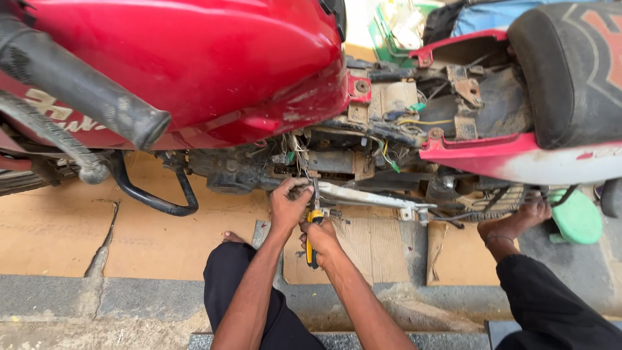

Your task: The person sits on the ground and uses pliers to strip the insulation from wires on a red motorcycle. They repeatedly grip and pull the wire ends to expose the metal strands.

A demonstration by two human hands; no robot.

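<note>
A red motorcycle (pixel 194 71) stands side-on across the upper half of the view, its seat (pixel 570 65) lifted at the right so the frame bay with wires (pixel 402 123) and dusty brackets is open. The person crouches on the floor beside it, both forearms reaching up to the machine's underside.

The left hand (pixel 288 204) is raised against the engine area just below the tank, its fingers (pixel 298 189) curled shut around a bundle of thin wires or a small part there; exactly what they pinch cannot be told. The right hand (pixel 322 238) sits just below and beside it, fingers clenched around the yellow-and-black handles of a pair of pliers (pixel 313 233), whose metal nose points up toward the left hand and the wiring. The two hands are almost touching.

Right beside them a pale metal bar (pixel 369 196) runs rightward along the bottom of the frame. A black crash guard tube (pixel 152 194) curves down at the left, under the handlebar grip (pixel 78 84). Flattened cardboard (pixel 78 227) covers the floor under the motorcycle, ending at a grey stone kerb (pixel 129 298) toward the near edge. The person's bare right foot (pixel 512 227) rests on the floor at the right, near a green plastic object (pixel 576 217).
</note>
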